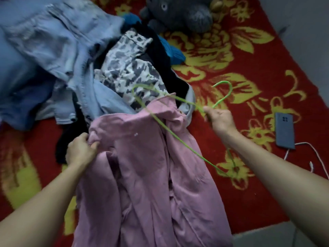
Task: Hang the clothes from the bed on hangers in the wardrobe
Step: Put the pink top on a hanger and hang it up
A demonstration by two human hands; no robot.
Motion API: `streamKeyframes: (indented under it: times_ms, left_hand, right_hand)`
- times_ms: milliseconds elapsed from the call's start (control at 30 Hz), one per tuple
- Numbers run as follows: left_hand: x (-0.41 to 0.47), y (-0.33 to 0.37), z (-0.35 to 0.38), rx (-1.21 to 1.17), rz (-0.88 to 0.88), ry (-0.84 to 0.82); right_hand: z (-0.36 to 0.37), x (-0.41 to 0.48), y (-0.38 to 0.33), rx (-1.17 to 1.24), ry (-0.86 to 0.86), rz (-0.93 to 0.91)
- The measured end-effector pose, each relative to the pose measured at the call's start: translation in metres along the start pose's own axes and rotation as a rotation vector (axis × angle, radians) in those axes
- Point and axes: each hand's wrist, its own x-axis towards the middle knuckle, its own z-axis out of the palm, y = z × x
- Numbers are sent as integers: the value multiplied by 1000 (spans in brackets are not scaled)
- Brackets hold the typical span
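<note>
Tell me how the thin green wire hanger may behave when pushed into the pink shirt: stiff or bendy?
It is probably light: the right hand holds the thin green wire hanger up by its neck alone. Wire this slim may flex under the pink fabric shirt. Its narrow arms could let the cloth slip off.

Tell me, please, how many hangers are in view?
1: the green hanger, held by the right hand over the pink garment; others may lie hidden under the clothes pile.

Crumpled pink shirt [142, 166] (green hanger [230, 90] across)
</note>
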Motion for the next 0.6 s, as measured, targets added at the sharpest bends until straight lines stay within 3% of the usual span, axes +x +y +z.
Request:
streamKeyframes:
  times_ms: [100, 167, 367, 600]
  left_hand:
    - [-2, -23, -30, -38, 38, 52]
    - [-3, -36, -44, -40, 111, 88]
    - [-11, -59, -54, -202, 363, 149]
    - [-12, -82, -51, -247, 384, 131]
  right_hand:
    - [44, -30, -17, -297, -367, -210]
    - [73, -50, -21, -442, -482, -332]
    - [162, -96, -33, -763, -545, -380]
    - [203, -101, -46, -898, -402, -398]
